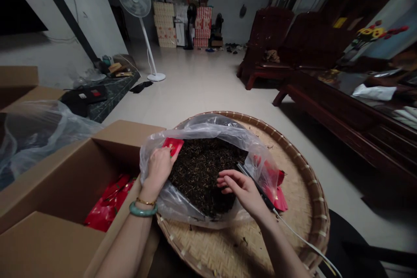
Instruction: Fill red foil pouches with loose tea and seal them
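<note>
My left hand [160, 164] is closed on a small red packet [173, 145] at the left rim of a clear plastic bag [224, 131]. Dark, twisted loose tea leaves [202, 169] fill the bag. Just above their right side hovers my right hand [239, 186], its fingers loosely bent and apart with nothing visible between them. Beside that hand lies a black tool with a metal edge [265, 195] and a white cord. More red packets [276, 191] lie at the bag's right side, partly behind the plastic.
A round woven bamboo tray [302, 173] carries the bag. To the left stands an open cardboard box [61, 182] with several red packets [110, 202] inside. A white fan [146, 39] stands farther off, and a dark wooden table [345, 113] is on the right.
</note>
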{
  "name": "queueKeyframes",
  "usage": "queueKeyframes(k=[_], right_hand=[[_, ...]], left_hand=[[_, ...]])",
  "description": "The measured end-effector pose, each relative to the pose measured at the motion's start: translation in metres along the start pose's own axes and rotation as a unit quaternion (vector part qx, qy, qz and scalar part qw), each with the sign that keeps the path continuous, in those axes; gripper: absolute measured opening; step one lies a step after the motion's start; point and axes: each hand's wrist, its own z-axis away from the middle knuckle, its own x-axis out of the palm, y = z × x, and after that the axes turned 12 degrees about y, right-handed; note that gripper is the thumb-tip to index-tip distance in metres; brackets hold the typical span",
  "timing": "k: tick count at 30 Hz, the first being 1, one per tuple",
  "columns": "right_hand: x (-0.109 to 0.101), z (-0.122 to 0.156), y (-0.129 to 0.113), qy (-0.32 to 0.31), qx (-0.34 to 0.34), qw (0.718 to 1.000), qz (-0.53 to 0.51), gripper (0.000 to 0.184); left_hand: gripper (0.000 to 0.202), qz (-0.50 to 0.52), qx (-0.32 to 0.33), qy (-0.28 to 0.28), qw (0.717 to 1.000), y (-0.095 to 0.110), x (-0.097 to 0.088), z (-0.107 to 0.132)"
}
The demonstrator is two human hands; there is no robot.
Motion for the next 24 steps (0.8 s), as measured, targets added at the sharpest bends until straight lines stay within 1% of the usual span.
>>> queueKeyframes(k=[2,6,8,9,10,11,12,13,15,16,17,18,19,21,22,23,24], right_hand=[[0.000,-0.001,0.003,0.000,0.000,1.000,-0.002,0.041],[-0.001,-0.002,0.006,0.003,0.004,1.000,-0.013,0.040],[0.000,-0.004,0.007,0.004,0.013,1.000,-0.025,0.040],[0.000,-0.005,0.007,0.010,0.017,0.999,-0.038,0.041],[0.001,-0.005,0.007,0.021,0.021,0.998,-0.056,0.042],[0.002,-0.006,0.008,0.036,0.024,0.996,-0.080,0.044],[0.003,-0.007,0.008,0.051,0.028,0.993,-0.105,0.046],[0.004,-0.008,0.009,0.062,0.032,0.990,-0.125,0.048],[0.006,-0.009,0.010,0.069,0.031,0.989,-0.128,0.050],[0.007,-0.009,0.011,0.071,0.017,0.992,-0.107,0.048],[0.007,-0.009,0.012,0.074,-0.006,0.994,-0.074,0.046],[0.007,-0.009,0.014,0.080,-0.035,0.996,-0.036,0.043],[0.007,-0.009,0.015,0.087,-0.066,0.994,0.000,0.039],[0.005,-0.007,0.017,0.092,-0.117,0.988,0.050,0.036],[0.004,-0.007,0.018,0.090,-0.135,0.984,0.067,0.037],[0.004,-0.006,0.019,0.091,-0.154,0.980,0.085,0.038],[0.003,-0.006,0.020,0.096,-0.176,0.974,0.108,0.039]], left_hand=[[0.030,-0.004,-0.005,-0.017,1.000,-0.002,0.000,-0.003],[0.028,0.030,-0.024,-0.010,0.999,-0.008,-0.002,-0.005],[0.027,0.061,-0.029,0.040,0.997,-0.005,-0.006,0.000],[0.025,0.088,-0.025,0.090,0.992,-0.001,-0.009,0.005],[0.022,0.124,-0.015,0.156,0.980,0.006,-0.011,0.011],[0.020,0.160,0.009,0.209,0.965,0.014,-0.013,0.020],[0.018,0.198,0.054,0.232,0.951,0.025,-0.014,0.029],[0.015,0.232,0.103,0.241,0.937,0.036,-0.015,0.040],[0.014,0.286,0.182,0.221,0.914,0.059,-0.013,0.062],[0.014,0.315,0.202,0.212,0.903,0.069,-0.011,0.072],[0.013,0.349,0.206,0.194,0.893,0.077,-0.009,0.080],[0.013,0.390,0.188,0.160,0.887,0.083,-0.007,0.086],[0.021,0.429,0.150,0.120,0.883,0.087,-0.004,0.089],[0.040,0.495,0.036,0.006,0.868,0.089,-0.001,0.089],[0.045,0.519,-0.023,-0.056,0.852,0.089,0.000,0.087],[0.043,0.538,-0.076,-0.109,0.832,0.089,0.001,0.084],[0.038,0.555,-0.119,-0.148,0.810,0.088,0.001,0.082]])
